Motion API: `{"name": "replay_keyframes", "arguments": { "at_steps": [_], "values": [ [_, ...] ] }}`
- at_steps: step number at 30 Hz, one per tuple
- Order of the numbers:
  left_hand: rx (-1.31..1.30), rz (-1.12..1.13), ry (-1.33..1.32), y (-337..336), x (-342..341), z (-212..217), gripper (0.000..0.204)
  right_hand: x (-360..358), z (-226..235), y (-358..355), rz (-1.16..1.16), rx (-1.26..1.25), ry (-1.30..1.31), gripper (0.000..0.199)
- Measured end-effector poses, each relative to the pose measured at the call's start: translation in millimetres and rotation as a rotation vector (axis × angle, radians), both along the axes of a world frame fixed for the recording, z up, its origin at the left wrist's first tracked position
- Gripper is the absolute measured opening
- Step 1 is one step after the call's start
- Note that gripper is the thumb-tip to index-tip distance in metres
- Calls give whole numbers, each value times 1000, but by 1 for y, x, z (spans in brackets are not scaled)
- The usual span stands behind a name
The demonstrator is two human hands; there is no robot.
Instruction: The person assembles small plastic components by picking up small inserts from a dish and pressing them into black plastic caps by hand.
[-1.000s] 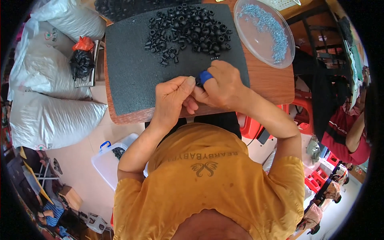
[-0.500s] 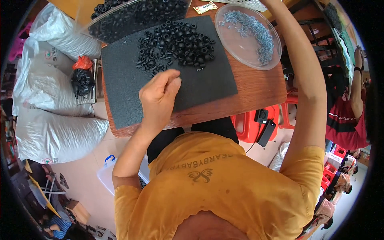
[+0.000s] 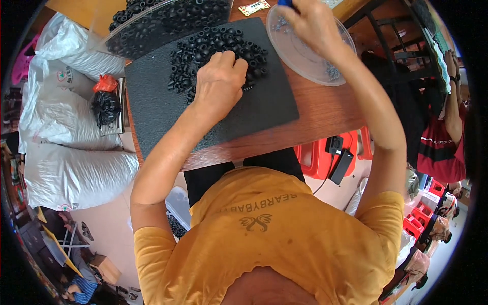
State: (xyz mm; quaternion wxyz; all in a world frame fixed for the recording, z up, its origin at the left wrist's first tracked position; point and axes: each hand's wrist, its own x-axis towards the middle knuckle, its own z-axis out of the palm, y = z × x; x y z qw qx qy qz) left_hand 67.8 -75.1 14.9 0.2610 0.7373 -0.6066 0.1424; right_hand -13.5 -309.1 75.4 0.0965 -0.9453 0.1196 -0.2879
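The left hand lies on the heap of black rubber rings on the dark foam mat, fingers curled into the rings; if it pinches one, I cannot tell. The right hand is over the clear plastic plate with small grey pieces inside, fingers closed on a small blue thing; a clear tray behind the mat holds more black rings.

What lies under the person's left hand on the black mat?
The left hand rests on a pile of small black rubber rings on the black foam mat. Whatever its fingers pinch is hidden.
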Motion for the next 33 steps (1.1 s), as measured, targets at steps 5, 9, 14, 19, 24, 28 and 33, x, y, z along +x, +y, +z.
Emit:
{"name": "replay_keyframes", "arguments": {
  "at_steps": [5,9,14,19,24,28,33],
  "values": [
    [-145,24,223,9,-1,8,19,-34,-23,56,228,7,-165,22],
    [-245,16,1041,37,-10,17,17,-54,-31,98,233,418,-77,18],
    [-380,-16,1706,61,-25,21,17,-58,-32,140,266,744,-137,13],
    [-451,-46,1860,69,-36,19,17,-55,-32,159,328,805,-208,11],
    [-495,14,1666,73,-46,17,21,-56,-33,164,344,689,-214,11],
    [-484,60,1467,77,-52,17,24,-58,-36,167,349,591,-222,11],
    [-410,106,867,80,-53,18,25,-62,-39,175,302,826,-198,11]
  ]
}}
